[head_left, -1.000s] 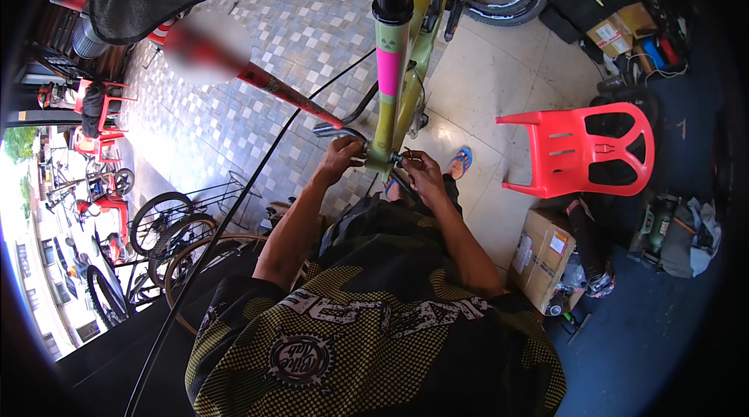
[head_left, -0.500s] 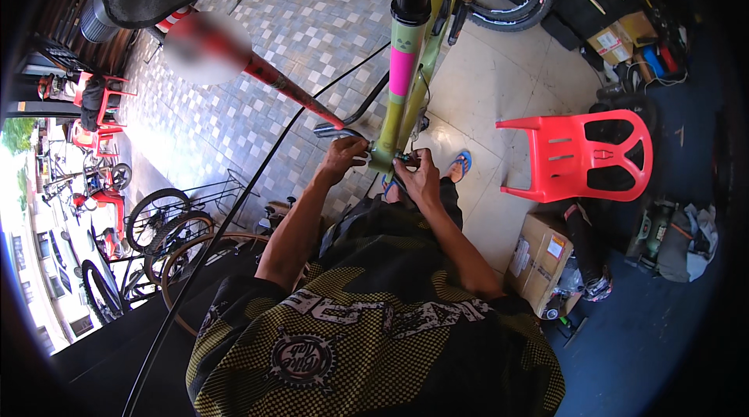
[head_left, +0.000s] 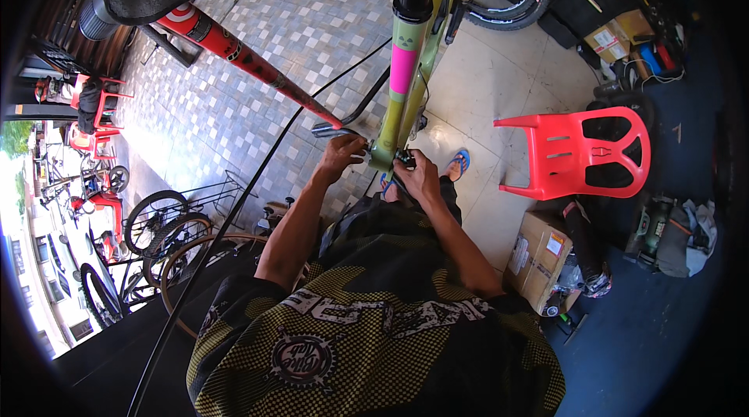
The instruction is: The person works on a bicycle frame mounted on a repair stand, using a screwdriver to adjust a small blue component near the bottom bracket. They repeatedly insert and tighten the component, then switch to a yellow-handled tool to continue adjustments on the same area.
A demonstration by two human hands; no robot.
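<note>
Right hand (head_left: 422, 178): narrow pinch on a small dark part (head_left: 405, 158), right side of the green bike frame (head_left: 388, 132), near end | left hand (head_left: 340, 156): bent fingers opposite, grip unclear | red pole (head_left: 257, 70): beyond left hand | red chair (head_left: 544, 159): well right

The floor (head_left: 499, 66) is done in two styles: patterned grey-and-white tile (head_left: 211, 128) is laid across the upper left of the frame, plain pale tile right of centre. A red chair (head_left: 546, 153) is parked mid-right, with a cardboard box (head_left: 537, 262) dumped just below it.
</note>
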